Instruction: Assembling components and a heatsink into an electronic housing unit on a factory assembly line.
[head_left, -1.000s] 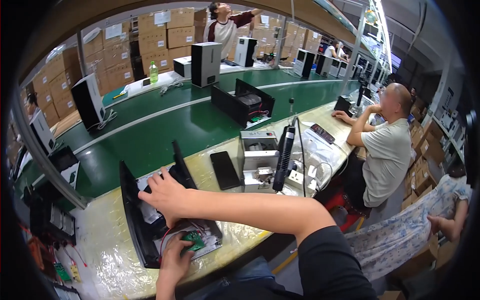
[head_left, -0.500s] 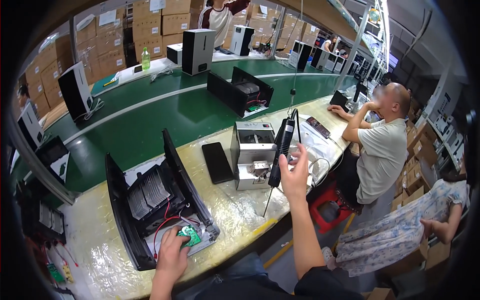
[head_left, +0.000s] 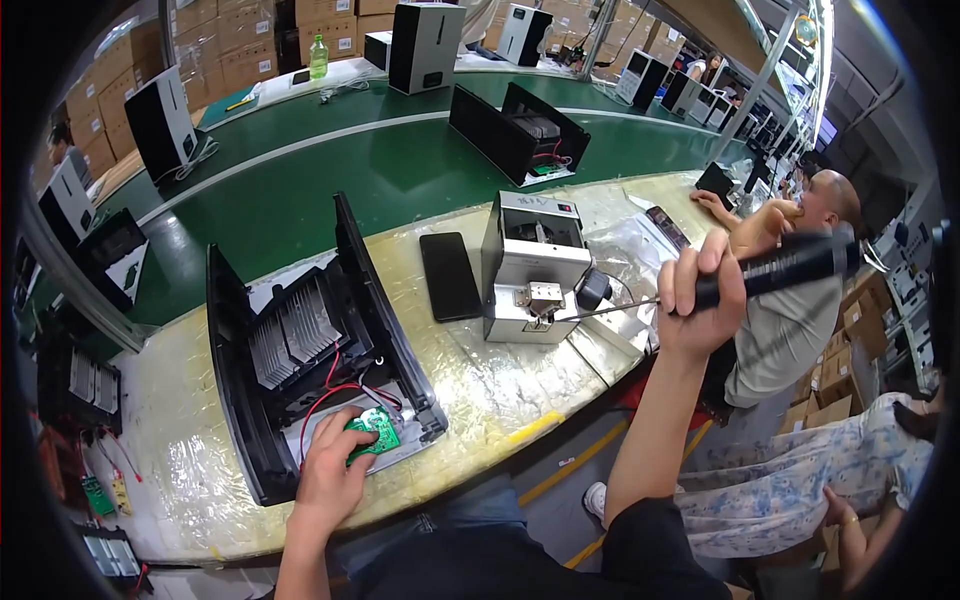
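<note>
On the plastic-covered bench (head_left: 500, 395), at the near end of an open black housing (head_left: 372, 310) with silver metal fins (head_left: 298, 350) inside, my left hand (head_left: 332, 468) grasps a green circuit board (head_left: 381, 432). Off to the right, my right hand (head_left: 705, 295) is clenched around a black electric screwdriver (head_left: 785, 270), its thin shaft (head_left: 610, 310) pointing left toward a silver box-shaped machine (head_left: 540, 262). A dark phone (head_left: 450, 276) lies between housing and machine.

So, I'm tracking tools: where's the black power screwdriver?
The screwdriver is in the right hand, right of centre in the head view, the grey box to its left.
</note>
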